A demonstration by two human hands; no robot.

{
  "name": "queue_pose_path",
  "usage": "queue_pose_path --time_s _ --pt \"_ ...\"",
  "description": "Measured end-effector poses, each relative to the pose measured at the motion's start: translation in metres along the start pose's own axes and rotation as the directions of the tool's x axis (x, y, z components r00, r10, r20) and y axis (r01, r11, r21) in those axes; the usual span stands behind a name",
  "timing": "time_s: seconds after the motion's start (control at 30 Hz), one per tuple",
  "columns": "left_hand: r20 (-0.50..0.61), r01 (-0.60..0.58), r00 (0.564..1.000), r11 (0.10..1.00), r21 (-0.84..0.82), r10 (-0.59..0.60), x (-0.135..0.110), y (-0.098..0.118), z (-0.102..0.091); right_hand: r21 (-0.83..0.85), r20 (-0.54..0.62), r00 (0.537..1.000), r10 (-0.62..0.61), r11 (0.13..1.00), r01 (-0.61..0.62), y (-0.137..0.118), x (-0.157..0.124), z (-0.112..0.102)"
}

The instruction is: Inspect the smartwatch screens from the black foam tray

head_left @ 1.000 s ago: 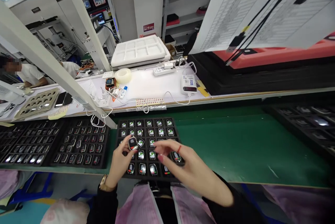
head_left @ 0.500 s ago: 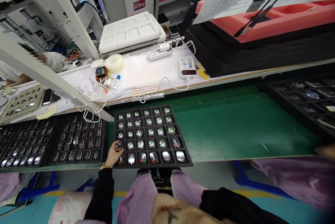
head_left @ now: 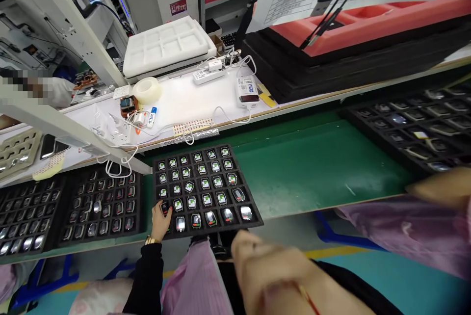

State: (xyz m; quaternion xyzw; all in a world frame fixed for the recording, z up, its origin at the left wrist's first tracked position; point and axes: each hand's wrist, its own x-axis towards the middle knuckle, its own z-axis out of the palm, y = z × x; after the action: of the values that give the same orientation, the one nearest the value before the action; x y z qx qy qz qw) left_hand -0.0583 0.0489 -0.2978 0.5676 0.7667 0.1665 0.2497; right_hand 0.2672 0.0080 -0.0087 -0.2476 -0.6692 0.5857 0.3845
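A black foam tray [head_left: 243, 187] lies on the green bench before me. Its compartments hold several square smartwatch bodies, many with green-and-white screens [head_left: 206, 199], others dark or shiny. At the tray's near left corner, my left hand [head_left: 160, 223] has its thumb and fingers around a dark smartwatch [head_left: 165, 208] in its compartment. My right hand [head_left: 253, 253] is over my lap, close to the camera and just below the tray's near edge. Motion smears it and its fingers cannot be made out.
More black trays with watches stand to the left [head_left: 99, 202] and right [head_left: 415, 128]. Above the bench, a shelf [head_left: 176, 104] carries a tape roll [head_left: 147, 90], cables and a white power bank-like box [head_left: 247, 91]. A co-worker's blurred arm [head_left: 441, 190] enters at right.
My right hand has moved up and right from my lap towards the tray's near edge. My left hand stays at the same watch. The view has shifted slightly right.
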Motion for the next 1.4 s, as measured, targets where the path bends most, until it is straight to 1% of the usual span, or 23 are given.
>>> queue_pose_path --time_s 0.03,0.07,0.1,0.13,0.17,0.23,0.27,0.33,0.43,0.53,0.63,0.7,0.77,0.87,0.93,1.0,1.03,1.1,1.13,1.17,1.23,1.33,1.4 --pt "-0.020 -0.013 1.000 1.000 0.019 0.013 -0.003 0.002 0.000 -0.019 -0.083 0.994 0.068 0.997 -0.070 0.009 -0.003 -0.006" --pt "-0.042 -0.025 0.999 0.999 0.040 0.027 -0.006 0.005 -0.001 -0.032 -0.190 0.969 0.157 0.986 -0.166 0.020 -0.006 -0.011" --pt "-0.062 -0.039 0.997 0.997 0.064 0.043 -0.009 0.009 -0.002 -0.032 -0.302 0.921 0.246 0.963 -0.267 0.033 -0.010 -0.015" --pt "-0.074 -0.057 0.995 0.994 0.088 0.064 -0.012 0.013 -0.002 -0.006 -0.390 0.863 0.322 0.936 -0.352 0.047 -0.014 -0.019" --pt "-0.073 -0.080 0.993 0.991 0.111 0.088 -0.015 0.017 -0.002 0.024 -0.437 0.815 0.380 0.911 -0.411 0.060 -0.019 -0.021" --pt "-0.026 -0.140 0.989 0.979 0.148 0.145 -0.018 0.025 -0.001 0.095 -0.462 0.753 0.468 0.871 -0.482 0.083 -0.027 -0.022" --pt "0.013 -0.170 0.985 0.973 0.159 0.170 -0.018 0.029 0.001 0.130 -0.457 0.736 0.499 0.856 -0.500 0.090 -0.029 -0.022" --pt "0.082 -0.212 0.976 0.962 0.172 0.200 -0.015 0.035 0.006 0.190 -0.447 0.717 0.535 0.840 -0.508 0.097 -0.030 -0.022" --pt "0.135 -0.226 0.970 0.957 0.179 0.204 -0.007 0.040 0.011 0.213 -0.455 0.721 0.523 0.850 -0.482 0.092 -0.022 -0.023" --pt "0.162 -0.221 0.967 0.962 0.161 0.196 0.001 0.046 0.010 0.185 -0.442 0.753 0.487 0.871 -0.455 0.084 -0.009 -0.025" --pt "0.174 -0.197 0.968 0.976 0.096 0.178 0.006 0.054 0.004 0.175 -0.391 0.793 0.468 0.883 -0.435 0.087 0.000 -0.025" --pt "0.177 -0.168 0.971 0.985 0.023 0.162 0.007 0.061 -0.001 0.178 -0.349 0.812 0.467 0.884 -0.432 0.099 0.004 -0.022" --pt "0.184 -0.134 0.972 0.988 -0.078 0.146 0.005 0.068 -0.008 0.165 -0.310 0.828 0.467 0.884 -0.437 0.118 0.007 -0.017" --pt "0.228 -0.072 0.963 0.956 -0.283 0.140 -0.007 0.084 -0.020 0.150 -0.269 0.848 0.456 0.890 -0.431 0.147 0.013 -0.005" --pt "0.264 -0.038 0.951 0.910 -0.412 0.160 -0.021 0.097 -0.028 0.186 -0.258 0.852 0.456 0.889 -0.420 0.160 0.018 0.005" --pt "0.272 -0.010 0.944 0.838 -0.545 0.188 -0.037 0.113 -0.038 0.265 -0.232 0.852 0.469 0.874 -0.408 0.166 0.024 0.014" --pt "0.264 0.008 0.944 0.782 -0.623 0.200 -0.045 0.120 -0.042 0.315 -0.213 0.853 0.476 0.860 -0.402 0.167 0.028 0.018" --pt "0.233 0.065 0.953 0.618 -0.784 0.195 -0.058 0.134 -0.050 0.426 -0.173 0.856 0.487 0.821 -0.381 0.165 0.034 0.025" --pt "0.216 0.085 0.959 0.544 -0.835 0.182 -0.063 0.139 -0.053 0.477 -0.157 0.855 0.494 0.796 -0.373 0.163 0.037 0.027" --pt "0.203 0.099 0.965 0.487 -0.868 0.166 -0.067 0.143 -0.056 0.521 -0.145 0.850 0.506 0.769 -0.370 0.161 0.040 0.028" --pt "0.184 0.104 0.973 0.443 -0.891 0.142 -0.072 0.147 -0.058 0.580 -0.128 0.832 0.540 0.721 -0.379 0.158 0.044 0.030" --pt "0.168 0.099 0.976 0.408 -0.907 0.137 -0.076 0.147 -0.058 0.635 -0.099 0.797 0.596 0.655 -0.411 0.155 0.046 0.030" --pt "0.147 0.083 0.980 0.392 -0.916 0.136 -0.078 0.146 -0.057 0.672 -0.060 0.777 0.626 0.601 -0.432 0.154 0.045 0.027"
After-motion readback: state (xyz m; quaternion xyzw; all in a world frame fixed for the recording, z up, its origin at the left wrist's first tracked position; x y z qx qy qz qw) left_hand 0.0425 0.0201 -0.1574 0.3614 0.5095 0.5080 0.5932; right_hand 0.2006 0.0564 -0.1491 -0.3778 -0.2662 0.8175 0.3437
